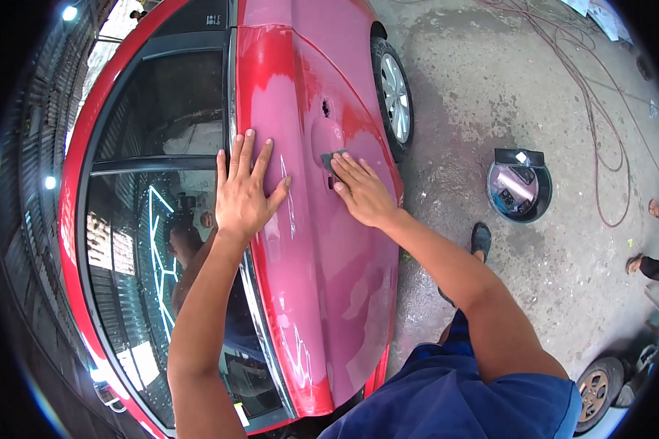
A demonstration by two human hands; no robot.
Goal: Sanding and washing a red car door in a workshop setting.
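Observation:
Beneath both hands is the side of a red car, whose door panel [322, 271] looks dull pink over most of its surface, with glossier red patches left near its edges. My left hand [244, 192] lies flat on the upper door beside the window trim, fingers spread. A dark grey sanding pad [334, 159] is pressed under the fingertips of my right hand [365, 189], at the door handle recess [328, 139]. Holes show in the panel above and below that recess, with no handle fitted. The pad's underside is hidden.
On the concrete floor to the right stands a black bucket [520, 212] of cloudy water with items in it. A hose [600, 110] curls beyond it. The car's wheel [395, 91] is ahead; another wheel [599, 391] lies lower right. Another person's feet [635, 265] show at the right edge.

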